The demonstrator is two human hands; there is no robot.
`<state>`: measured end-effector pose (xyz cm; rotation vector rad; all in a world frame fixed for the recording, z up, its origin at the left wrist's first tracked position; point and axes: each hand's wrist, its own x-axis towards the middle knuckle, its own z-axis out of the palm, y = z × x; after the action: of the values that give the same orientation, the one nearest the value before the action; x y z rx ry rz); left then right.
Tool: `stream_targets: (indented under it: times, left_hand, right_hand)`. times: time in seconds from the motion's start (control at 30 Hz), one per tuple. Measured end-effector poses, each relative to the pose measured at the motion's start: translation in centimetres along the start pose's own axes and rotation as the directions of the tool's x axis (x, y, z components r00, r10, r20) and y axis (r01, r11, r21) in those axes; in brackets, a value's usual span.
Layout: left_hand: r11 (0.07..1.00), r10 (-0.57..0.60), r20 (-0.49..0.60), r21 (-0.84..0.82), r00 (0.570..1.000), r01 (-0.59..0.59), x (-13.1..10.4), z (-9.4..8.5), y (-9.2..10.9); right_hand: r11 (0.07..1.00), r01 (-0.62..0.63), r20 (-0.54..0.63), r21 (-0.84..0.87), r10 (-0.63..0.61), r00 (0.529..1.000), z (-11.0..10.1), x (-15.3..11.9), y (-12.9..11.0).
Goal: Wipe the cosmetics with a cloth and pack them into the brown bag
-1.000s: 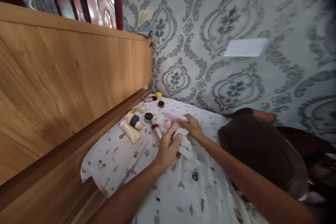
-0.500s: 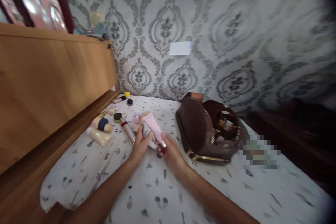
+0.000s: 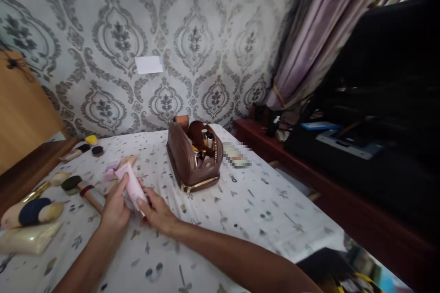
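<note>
A pale pink squeeze tube (image 3: 129, 181) is held up over the patterned cloth between my two hands. My left hand (image 3: 116, 205) wraps its left side, thumb lying on its upper face. At the lower, capped end my right hand (image 3: 157, 212) pinches it with thumb and fingers. Something whitish under the tube is mostly hidden by my hands. Just beyond lies a small lilac item (image 3: 110, 169). Left of my left hand lie a slim tube with a red band (image 3: 90, 194) and a dark green round lid (image 3: 71, 184).
A brown cosmetic bag (image 3: 180, 158) stands unzipped with small bottles inside. Farther left are a navy-banded bottle (image 3: 34, 212), a cream tube (image 3: 29, 238), a yellow cap (image 3: 91, 139) and a dark round lid (image 3: 97, 151). A dark red furniture edge (image 3: 268, 149) runs along the right.
My view has swung right, so the bag and hands appear farther left. My left thumb has come onto the pink tube, which both hands now hold.
</note>
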<state>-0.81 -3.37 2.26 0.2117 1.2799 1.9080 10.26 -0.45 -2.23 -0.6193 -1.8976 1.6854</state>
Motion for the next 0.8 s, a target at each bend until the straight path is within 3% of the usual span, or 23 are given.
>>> stream_targets:
  times: [0.1, 0.3, 0.43, 0.63, 0.7, 0.8]
  left_hand:
    - [0.993, 0.067, -0.075, 0.104, 0.995, -0.059, 0.6, 0.8, -0.7]
    - [0.96, 0.007, -0.15, 0.276, 0.989, 0.035, 1.9, 0.8, -2.2]
    - [0.992, -0.048, -0.116, 0.113, 0.992, 0.061, 1.7, 0.7, -1.9]
    - [1.0, 0.008, 0.037, -0.019, 0.999, -0.007, 1.3, 0.1, -0.5]
    - [1.0, 0.023, 0.054, -0.011, 0.998, -0.022, 1.5, -0.2, -0.4]
    - [0.999, 0.042, 0.016, 0.023, 0.999, -0.043, 1.9, -0.5, -0.6]
  right_hand:
    - [0.999, 0.023, -0.027, -0.045, -0.024, 0.999, -0.3, -0.3, -0.4]
    - [0.988, -0.038, -0.12, -0.149, 0.02, 0.993, -0.7, -0.9, -1.2]
    - [0.99, -0.047, -0.132, -0.133, 0.029, 0.991, -0.7, -0.7, -1.1]
    - [0.957, -0.142, 0.084, 0.255, 0.125, 0.989, -0.8, 0.1, -0.3]
    - [0.971, -0.109, 0.071, 0.211, 0.096, 0.993, -0.8, 0.1, -0.2]
    - [1.0, -0.025, -0.026, 0.002, 0.026, 0.999, -0.8, -0.3, -0.1]
